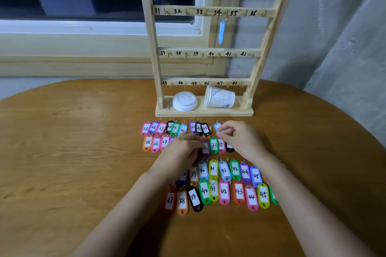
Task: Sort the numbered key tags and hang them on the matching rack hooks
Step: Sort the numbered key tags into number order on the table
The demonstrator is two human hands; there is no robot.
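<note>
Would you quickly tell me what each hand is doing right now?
Left hand: fingers curled over the tags; grip cannot be told.
Right hand: pinching a light blue tag.

Palm-down, left hand and right hand curl their fingers.

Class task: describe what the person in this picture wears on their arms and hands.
The left hand and right hand wear no gloves, and no watch, bracelet or ring is visible. Both arms are bare as far as the picture shows, with no sleeves in view.
</note>
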